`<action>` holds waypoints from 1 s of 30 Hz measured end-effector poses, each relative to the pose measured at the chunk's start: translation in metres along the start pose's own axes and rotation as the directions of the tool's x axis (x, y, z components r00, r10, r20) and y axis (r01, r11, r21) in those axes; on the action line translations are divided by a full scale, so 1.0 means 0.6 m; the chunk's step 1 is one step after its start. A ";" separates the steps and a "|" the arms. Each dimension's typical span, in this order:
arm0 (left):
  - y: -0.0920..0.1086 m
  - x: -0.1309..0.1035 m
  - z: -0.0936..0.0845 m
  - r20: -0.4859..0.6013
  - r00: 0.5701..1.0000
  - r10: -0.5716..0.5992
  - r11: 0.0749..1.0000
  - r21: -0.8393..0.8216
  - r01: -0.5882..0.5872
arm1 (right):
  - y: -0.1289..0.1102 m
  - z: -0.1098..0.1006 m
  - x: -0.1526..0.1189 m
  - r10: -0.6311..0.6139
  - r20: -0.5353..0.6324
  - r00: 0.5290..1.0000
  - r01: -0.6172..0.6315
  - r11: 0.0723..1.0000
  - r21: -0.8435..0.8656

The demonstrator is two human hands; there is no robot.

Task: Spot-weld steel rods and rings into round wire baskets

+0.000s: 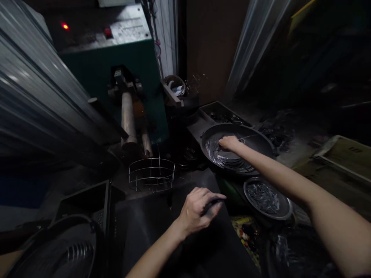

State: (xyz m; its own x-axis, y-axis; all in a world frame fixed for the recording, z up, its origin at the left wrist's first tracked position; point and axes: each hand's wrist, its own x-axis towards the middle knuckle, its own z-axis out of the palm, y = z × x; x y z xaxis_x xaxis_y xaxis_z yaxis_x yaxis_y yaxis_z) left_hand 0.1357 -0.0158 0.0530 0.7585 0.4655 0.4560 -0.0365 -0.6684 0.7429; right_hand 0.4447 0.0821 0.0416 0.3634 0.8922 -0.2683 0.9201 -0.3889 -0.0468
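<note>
Hands: two; our right hand (228, 143) is reaching into the large pan (267, 145), fingers bending down at the wire rings (224, 162); our left hand (199, 208) is hovering above a dark surface (150, 231), fingers curling, thumb close to index.
Metalware: one wire basket (151, 178) is standing near one green machine (95, 69); one small dish (286, 209) is holding metal pieces (262, 197), too many for counting.
Room: corrugated sheeting (37, 77) is rising at left; one red light (65, 26) is glowing.
Obscured: right fingertips are hiding; we are unable to tell whether either hand is gripping anything; shadow is swallowing the far right.
</note>
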 end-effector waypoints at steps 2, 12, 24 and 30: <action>-0.005 -0.003 -0.005 -0.011 0.993 -0.121 0.991 -0.061 0.120 | 0.001 -0.043 -0.009 0.008 -0.054 0.998 -0.003 0.996 0.090; -0.023 0.037 0.009 -0.009 0.923 -0.384 0.891 -0.266 0.368 | -0.141 -0.112 -0.157 -0.227 -0.050 0.973 0.005 -0.193 0.981; -0.066 -0.038 -0.089 -0.146 0.740 -0.656 0.675 -0.551 0.490 | -0.329 0.022 -0.228 -0.279 -0.393 0.876 0.479 0.424 0.768; -0.046 -0.079 -0.138 -0.074 0.713 -0.697 0.664 -0.443 0.603 | -0.357 0.032 -0.210 -0.355 -0.316 0.880 0.434 0.332 0.837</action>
State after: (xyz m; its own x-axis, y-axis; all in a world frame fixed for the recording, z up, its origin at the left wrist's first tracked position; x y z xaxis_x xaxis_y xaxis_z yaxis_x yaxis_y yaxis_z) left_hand 0.0470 0.0286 0.0516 0.5184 0.8408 -0.1562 0.1447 0.0937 0.9850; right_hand 0.1990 0.0487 0.0670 0.0391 0.9957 0.0843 0.3407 0.0660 -0.9378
